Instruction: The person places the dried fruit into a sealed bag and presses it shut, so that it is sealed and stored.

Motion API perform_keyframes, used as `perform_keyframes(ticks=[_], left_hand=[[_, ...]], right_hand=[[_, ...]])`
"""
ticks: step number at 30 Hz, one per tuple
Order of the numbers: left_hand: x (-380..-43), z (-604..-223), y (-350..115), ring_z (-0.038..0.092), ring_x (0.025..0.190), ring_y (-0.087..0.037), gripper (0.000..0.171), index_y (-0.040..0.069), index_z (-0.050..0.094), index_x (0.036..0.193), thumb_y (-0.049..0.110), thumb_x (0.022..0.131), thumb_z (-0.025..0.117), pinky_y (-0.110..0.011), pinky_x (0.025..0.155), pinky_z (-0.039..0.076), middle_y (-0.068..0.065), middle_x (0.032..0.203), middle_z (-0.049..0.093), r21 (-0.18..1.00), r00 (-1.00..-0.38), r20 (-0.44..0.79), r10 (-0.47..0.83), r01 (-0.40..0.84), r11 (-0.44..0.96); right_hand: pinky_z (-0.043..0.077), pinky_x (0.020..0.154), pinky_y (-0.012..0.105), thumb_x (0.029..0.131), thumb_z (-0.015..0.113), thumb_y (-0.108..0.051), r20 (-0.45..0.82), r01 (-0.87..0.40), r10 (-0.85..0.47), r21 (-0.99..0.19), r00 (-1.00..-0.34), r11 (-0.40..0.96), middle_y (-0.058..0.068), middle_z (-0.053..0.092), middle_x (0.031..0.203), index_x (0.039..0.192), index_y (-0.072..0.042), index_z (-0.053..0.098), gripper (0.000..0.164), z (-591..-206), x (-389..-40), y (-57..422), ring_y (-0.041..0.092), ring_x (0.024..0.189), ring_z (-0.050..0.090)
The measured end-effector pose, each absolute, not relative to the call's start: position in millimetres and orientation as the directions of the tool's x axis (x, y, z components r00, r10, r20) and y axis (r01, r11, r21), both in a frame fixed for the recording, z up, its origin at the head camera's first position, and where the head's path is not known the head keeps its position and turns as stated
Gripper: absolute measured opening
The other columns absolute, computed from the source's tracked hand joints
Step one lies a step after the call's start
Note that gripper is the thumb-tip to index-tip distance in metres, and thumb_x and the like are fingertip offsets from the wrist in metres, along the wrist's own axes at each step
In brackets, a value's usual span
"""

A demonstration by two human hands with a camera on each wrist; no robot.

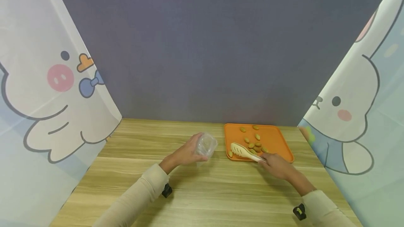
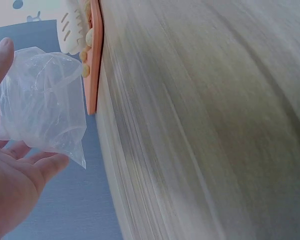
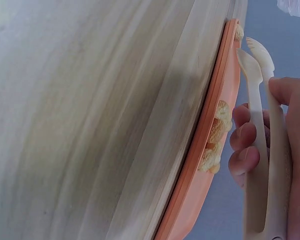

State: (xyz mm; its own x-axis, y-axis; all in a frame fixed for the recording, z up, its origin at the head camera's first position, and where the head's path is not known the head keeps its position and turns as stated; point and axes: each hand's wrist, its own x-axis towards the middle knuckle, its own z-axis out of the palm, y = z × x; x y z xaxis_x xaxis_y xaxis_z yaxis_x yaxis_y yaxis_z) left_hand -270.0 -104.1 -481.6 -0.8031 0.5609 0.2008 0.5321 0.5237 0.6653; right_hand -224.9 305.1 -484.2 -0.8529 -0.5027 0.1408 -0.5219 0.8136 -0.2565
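My left hand (image 1: 189, 151) holds a clear plastic bag (image 1: 206, 145) over the table, left of the tray. In the left wrist view the thumb lies on one side of the bag (image 2: 45, 100) and the fingers on the other. My right hand (image 1: 277, 165) grips cream-coloured plastic tongs (image 1: 241, 150) above the front left of an orange tray (image 1: 277, 143). The right wrist view shows the tong arms (image 3: 257, 150) between thumb and fingers, their tips slightly apart with nothing visible between them. Several small golden-brown oval pieces (image 1: 257, 146) lie in the tray.
The tray stands toward the back right of a wood-grain table (image 1: 151, 136). A grey panel (image 1: 195, 52) rises behind it. Side panels with a cartoon pig (image 1: 38, 62) and a cartoon rabbit (image 1: 353, 87) flank the table.
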Motion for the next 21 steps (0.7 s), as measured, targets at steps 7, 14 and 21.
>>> perform_keyframes(ticks=[7, 14, 21], left_hand=[[-270.3, -481.4, -100.6, 0.055, 0.120, -0.029, 0.107, 0.000, 0.023, 0.158, 0.040, 0.080, 0.086, -0.048, 0.100, 0.050, -0.020, 0.148, 0.044, 0.660, -0.799, 0.202, 0.566, 0.538, 0.524], [-269.1, -479.0, -98.4, 0.055, 0.119, -0.029, 0.108, 0.000, 0.023, 0.158, 0.041, 0.080, 0.086, -0.047, 0.098, 0.052, -0.020, 0.148, 0.044, 0.661, -0.804, 0.198, 0.560, 0.532, 0.530], [-269.8, -480.4, -98.5, 0.055, 0.119, -0.029, 0.108, 0.000, 0.023, 0.158, 0.041, 0.080, 0.086, -0.048, 0.099, 0.051, -0.020, 0.148, 0.044, 0.659, -0.795, 0.210, 0.569, 0.545, 0.518]], right_hand=[[0.036, 0.060, 0.024, 0.105, 0.057, -0.026, 0.134, -0.551, -0.535, -0.247, -0.834, 0.797, -0.014, 0.044, 0.067, 0.091, -0.016, 0.060, 0.017, -486.7, -224.8, 302.4, -0.001, 0.062, 0.039], [0.036, 0.059, 0.023, 0.104, 0.057, -0.024, 0.128, -0.552, -0.539, -0.274, -0.832, 0.788, -0.014, 0.047, 0.069, 0.097, -0.012, 0.063, 0.015, -487.1, -224.6, 300.0, -0.002, 0.062, 0.040], [0.034, 0.058, 0.021, 0.105, 0.057, -0.025, 0.115, -0.539, -0.530, -0.290, -0.840, 0.791, -0.015, 0.044, 0.066, 0.093, -0.014, 0.062, 0.016, -488.5, -225.9, 300.5, -0.002, 0.060, 0.037]])
